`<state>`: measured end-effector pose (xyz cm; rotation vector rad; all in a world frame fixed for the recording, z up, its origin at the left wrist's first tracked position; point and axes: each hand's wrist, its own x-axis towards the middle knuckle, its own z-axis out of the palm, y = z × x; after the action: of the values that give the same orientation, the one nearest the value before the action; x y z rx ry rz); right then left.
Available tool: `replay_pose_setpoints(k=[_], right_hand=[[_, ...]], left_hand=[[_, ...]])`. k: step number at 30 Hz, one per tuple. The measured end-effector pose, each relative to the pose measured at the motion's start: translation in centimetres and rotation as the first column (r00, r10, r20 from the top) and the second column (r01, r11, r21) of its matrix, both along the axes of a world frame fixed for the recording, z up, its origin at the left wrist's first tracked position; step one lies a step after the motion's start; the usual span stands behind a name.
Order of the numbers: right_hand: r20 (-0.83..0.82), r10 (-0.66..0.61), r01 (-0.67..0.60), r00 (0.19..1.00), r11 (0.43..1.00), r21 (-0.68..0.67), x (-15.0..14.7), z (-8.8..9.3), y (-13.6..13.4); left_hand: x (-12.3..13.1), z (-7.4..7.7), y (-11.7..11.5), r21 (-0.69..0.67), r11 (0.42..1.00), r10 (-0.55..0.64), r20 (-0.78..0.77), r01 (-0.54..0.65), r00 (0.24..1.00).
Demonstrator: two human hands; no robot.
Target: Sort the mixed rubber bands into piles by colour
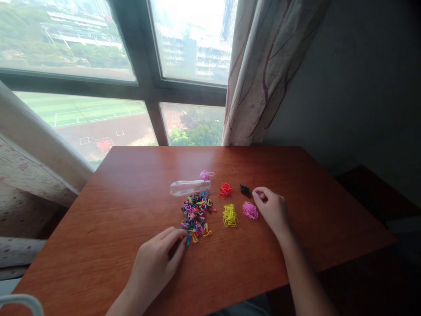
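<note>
A mixed pile of small coloured rubber bands (196, 213) lies on the table. My left hand (159, 254) rests at its lower left edge, thumb and forefinger pinched beside a blue band; whether they grip it is hidden. To the right are sorted heaps: red bands (225, 190), yellow bands (230, 216), pink bands (250, 210) and black bands (245, 190). My right hand (271, 207) is at the right side of the black heap, its fingertips closed together in a pinch. What sits between them, if anything, is too small to make out.
Behind the mixed pile a clear plastic bottle (187, 188) lies on its side, with a pink cap (204, 175) near its right end. The brown wooden table (131, 184) stands against a window, with a curtain (253, 74) on the right.
</note>
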<state>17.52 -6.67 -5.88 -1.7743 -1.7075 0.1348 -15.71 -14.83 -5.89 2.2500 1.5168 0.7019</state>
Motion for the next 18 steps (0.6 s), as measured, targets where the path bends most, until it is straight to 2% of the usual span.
replay_pose_setpoints(k=[3, 7, 12, 18], right_hand=[[0.017, 0.007, -0.006, 1.0, 1.0, -0.013, -0.2, 0.0, 1.2], [0.03, 0.006, -0.006, 1.0, 1.0, -0.017, -0.5, 0.4, 1.1], [0.004, 0.022, -0.022, 1.0, 1.0, -0.004, -1.7, 0.9, -0.9], [-0.103, 0.14, -0.142, 0.985, 0.99, -0.007, -5.3, 0.7, -4.5]], left_hand=[[0.0, 0.1, 0.0, -0.007, 1.0, 0.0, -0.008, 0.0, 1.0], [0.1, 0.3, -0.1, -0.008, 1.0, -0.002, -0.026, 0.002, 1.0], [0.1, 0.3, -0.1, -0.005, 1.0, 0.002, -0.039, -0.002, 0.999], [0.2, 0.3, -0.1, -0.025, 1.0, 0.004, -0.037, -0.005, 0.999]])
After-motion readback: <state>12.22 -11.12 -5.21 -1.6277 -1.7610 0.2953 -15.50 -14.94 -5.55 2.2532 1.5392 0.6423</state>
